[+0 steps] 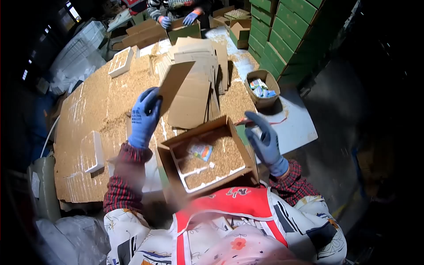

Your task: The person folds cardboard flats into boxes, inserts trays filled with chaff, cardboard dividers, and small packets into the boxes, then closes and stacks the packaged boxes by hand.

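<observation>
My left hand [145,115], in a blue glove, grips a flat cardboard sheet [176,83] by its lower edge and holds it tilted above the table. Below, an open cardboard box [240,150] stands close to my body. Inside it lies a white foam tray [180,170] covered with sawdust-like material [223,152], with a small printed packet [201,151] on top. My right hand [266,142], gloved too, is beside the box's right wall with fingers apart and nothing in them. Behind the box lies a stack of cardboard sheets [190,104].
A carton of printed packets [262,100] stands at the right. Green boxes [287,33] are piled behind it. White foam trays [94,152] rest on the sawdust-strewn table [73,176] at left. Across the table, a co-worker's gloved hands [191,17] touch another box [185,32].
</observation>
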`<state>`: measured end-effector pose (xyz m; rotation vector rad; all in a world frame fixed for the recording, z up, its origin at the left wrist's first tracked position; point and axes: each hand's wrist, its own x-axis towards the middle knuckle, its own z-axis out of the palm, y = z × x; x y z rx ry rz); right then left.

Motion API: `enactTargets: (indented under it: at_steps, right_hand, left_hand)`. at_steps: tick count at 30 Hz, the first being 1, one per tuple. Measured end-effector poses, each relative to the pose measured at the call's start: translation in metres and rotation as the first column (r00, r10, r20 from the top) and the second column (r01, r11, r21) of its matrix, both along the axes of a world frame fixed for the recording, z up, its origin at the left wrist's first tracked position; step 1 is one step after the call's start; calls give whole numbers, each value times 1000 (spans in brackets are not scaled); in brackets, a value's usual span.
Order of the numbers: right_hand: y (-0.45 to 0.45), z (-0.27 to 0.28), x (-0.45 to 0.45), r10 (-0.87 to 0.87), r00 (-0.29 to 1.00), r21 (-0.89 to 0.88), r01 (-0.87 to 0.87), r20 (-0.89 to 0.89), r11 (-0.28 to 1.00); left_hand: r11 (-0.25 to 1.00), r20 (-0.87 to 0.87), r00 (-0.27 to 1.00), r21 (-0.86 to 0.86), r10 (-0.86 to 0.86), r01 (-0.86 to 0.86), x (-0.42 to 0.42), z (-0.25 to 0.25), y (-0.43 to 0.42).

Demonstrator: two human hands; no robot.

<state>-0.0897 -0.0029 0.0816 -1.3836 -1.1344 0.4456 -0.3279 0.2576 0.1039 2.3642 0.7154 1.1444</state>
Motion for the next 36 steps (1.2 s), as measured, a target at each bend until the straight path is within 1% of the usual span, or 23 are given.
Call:
enactTargets:
  at_steps: [1, 3, 6, 7, 9, 11, 13, 15, 17, 19, 21, 22, 24, 25, 27, 28, 29, 30, 31, 32, 33, 35, 36]
  right_hand:
    - [0, 14, -4, -35, 990, 50, 42, -135, 998]
    - [-5, 32, -9, -62, 998, 165, 61, 2, 984]
    - [-9, 45, -29, 295, 846, -142, -259, 445, 955]
    - [-5, 27, -37, 456, 770, -304, -349, 446, 887]
    - [5, -31, -41, 673, 621, -590, -387, 401, 709]
    - [15, -49, -42, 749, 505, -710, -323, 430, 625]
    - [12, -38, -44, 635, 657, -559, -372, 406, 741]
    - [8, -8, -40, 464, 823, -226, -409, 326, 884]
    - [3, -5, -19, 277, 952, -44, -273, 130, 961]
    - [14, -46, 6, 60, 983, 96, -43, -173, 994]
    - [18, -86, 37, 58, 765, -107, -164, -641, 981]
    - [23, -123, 49, 191, 549, -35, -374, -814, 927]
    - [32, -200, 45, 381, 693, -93, -542, -612, 835]
    - [34, -198, 42, 354, 717, -88, -499, -601, 862]
    - [31, -179, 49, 424, 638, -107, -623, -644, 775]
    - [28, -169, 44, 450, 585, -111, -683, -675, 722]
    - [29, -159, 28, 351, 837, -372, -511, -419, 775]
    - [31, -149, 11, 247, 962, -592, -268, -118, 761]
    - [18, -102, 2, 289, 957, -723, -200, 0, 662]
    - [22, -113, 0, 276, 961, -704, -213, -25, 677]
    - [26, -118, -2, 270, 962, -682, -225, -42, 696]
    - [20, -122, -8, 235, 964, -560, -264, -126, 785]
    - [16, -116, -16, 199, 946, -464, -300, -254, 833]
  left_hand:
    - [970, -234, 972, 239, 8, 49, 3, 40, -50]
    - [878, -603, 798, 379, -7, 294, -4, 40, -125]
    - [883, -843, 513, 107, -163, 457, 1, -20, -194]
    - [887, -866, 438, -13, -241, 462, 3, -41, -198]
    - [896, -768, 529, -128, -361, 425, 3, -85, -196]
    - [878, -639, 614, -234, -463, 419, 2, -81, -191]
    - [887, -667, 588, -390, -458, 248, -6, -36, -187]
    - [974, -763, 606, -192, -225, 120, -32, -17, -185]
    - [989, -878, 458, -143, -142, 32, -40, -32, -182]
    - [989, -875, 462, -139, -145, 48, -35, -91, -180]
    - [989, -879, 461, -146, -121, -19, -23, -101, -179]
    - [982, -855, 495, -186, -156, -11, -21, -97, -177]
    - [933, -717, 619, -353, -321, 75, -28, -74, -177]
    - [872, -574, 690, -454, -441, 180, -31, -51, -171]
    - [996, -314, 947, -32, 67, -81, -61, -46, -173]
    - [948, -68, 975, -226, 212, -222, -78, -61, -165]
    - [840, 128, 909, -451, 396, -302, -95, -81, -157]
    - [661, 218, 912, -747, 348, -73, -115, -130, -153]
    - [527, 262, 909, -848, 323, 57, -116, -149, -153]
    - [365, 291, 900, -916, 323, 165, -117, -167, -152]
    - [569, 2, 992, -819, 127, -71, -107, -165, -165]
    - [576, -223, 929, -734, 295, -359, -59, -170, -183]
    - [567, -401, 880, -675, 256, -472, -56, -168, -178]
